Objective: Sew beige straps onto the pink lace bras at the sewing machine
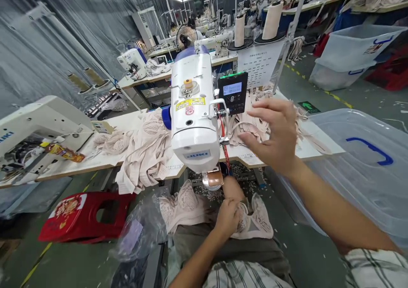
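Observation:
My left hand (pixel 227 218) is low on my lap, its fingers closed on a beige lace garment (pixel 191 207) that spreads under the white sewing machine (pixel 193 109). My right hand (pixel 274 135) is raised in the air to the right of the machine head, fingers spread and holding nothing. It hovers over a heap of beige fabric pieces (pixel 251 124) on the table and is close to the machine's black control panel (pixel 233 91).
More beige garments (pixel 143 147) hang over the white table (pixel 315 145) edge left of the machine. A large clear plastic bin (pixel 366 169) stands at my right. A red stool (pixel 83 215) lies on the floor at left. Another sewing machine (pixel 35 130) sits far left.

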The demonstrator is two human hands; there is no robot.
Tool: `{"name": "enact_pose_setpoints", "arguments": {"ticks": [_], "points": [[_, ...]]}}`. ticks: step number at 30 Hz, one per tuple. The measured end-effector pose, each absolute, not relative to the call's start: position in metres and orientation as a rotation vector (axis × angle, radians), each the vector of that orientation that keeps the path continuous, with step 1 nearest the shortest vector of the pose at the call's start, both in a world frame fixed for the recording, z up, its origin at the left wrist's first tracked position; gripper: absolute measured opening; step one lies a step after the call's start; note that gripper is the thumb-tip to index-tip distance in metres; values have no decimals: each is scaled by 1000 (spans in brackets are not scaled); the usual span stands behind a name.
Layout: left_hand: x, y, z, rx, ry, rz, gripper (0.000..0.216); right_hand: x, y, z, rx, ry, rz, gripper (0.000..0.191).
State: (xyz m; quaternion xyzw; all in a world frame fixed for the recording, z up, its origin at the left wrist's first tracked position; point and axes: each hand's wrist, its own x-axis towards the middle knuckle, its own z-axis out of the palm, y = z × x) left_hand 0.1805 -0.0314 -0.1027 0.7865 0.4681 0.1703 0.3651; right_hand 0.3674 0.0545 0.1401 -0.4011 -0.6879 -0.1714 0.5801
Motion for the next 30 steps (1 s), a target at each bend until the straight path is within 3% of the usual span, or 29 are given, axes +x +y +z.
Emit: {"name": "enact_pose_setpoints", "arguments": {"ticks": [3,9,12,16,18,21,24,27,30], "points": [[152,-38,-103,1994,1262,502,32,347,52,169,-795,-1711,-686,31],[115,-52,-83,1949,1306,630,25,342,69,192,-628,-1701,-861,6],[100,-62,-60,1946,1286,657,23,342,50,185,-654,-1675,-651,6],[86,-72,-7,1987,1221,717,21,338,15,158,-757,-1769,112,12],[84,-73,28,2089,1118,805,20,334,6,143,-693,-1762,311,15],[89,-61,87,2390,953,1099,25,327,3,131,-602,-1721,293,13],[105,-34,146,2800,832,1367,50,324,4,137,-518,-1724,205,9],[125,-6,194,3084,664,1009,53,327,4,149,-506,-1754,196,9],[140,9,225,3309,651,838,33,334,5,158,-562,-1803,119,13]]}}
